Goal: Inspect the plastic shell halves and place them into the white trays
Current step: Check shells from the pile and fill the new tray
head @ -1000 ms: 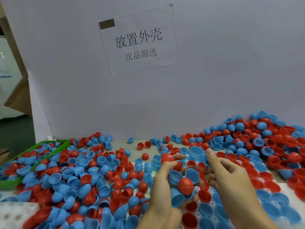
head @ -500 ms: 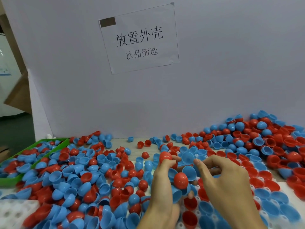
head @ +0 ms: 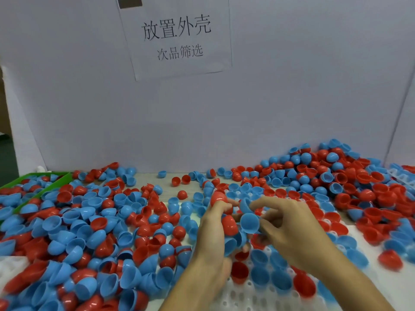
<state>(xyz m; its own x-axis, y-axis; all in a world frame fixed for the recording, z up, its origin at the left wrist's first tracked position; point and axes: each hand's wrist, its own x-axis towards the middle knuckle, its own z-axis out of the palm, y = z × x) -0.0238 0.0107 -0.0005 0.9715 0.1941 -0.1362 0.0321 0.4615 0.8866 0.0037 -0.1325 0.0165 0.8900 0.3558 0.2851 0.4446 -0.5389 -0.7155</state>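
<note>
My left hand (head: 210,234) cradles a handful of shell halves: a red one (head: 229,225) in the curled fingers, another red one (head: 218,197) at the fingertips, blue ones below. My right hand (head: 289,225) pinches a blue shell half (head: 249,222) between thumb and fingers, right beside the left hand's handful. Both hands hover over a white tray (head: 244,295) with round pockets, several of them holding red and blue halves (head: 260,276). Loose red and blue halves (head: 89,230) cover the table.
A high heap of halves (head: 336,176) rises at the back right. A green bin (head: 33,178) full of halves stands at the far left. Another white tray corner (head: 10,269) shows at the lower left. A white board (head: 224,120) with a paper sign (head: 177,39) closes the back.
My right hand drew back from the pile and closed its fingers on a blue half, bringing it beside the left hand. The left hand stayed put with its handful.
</note>
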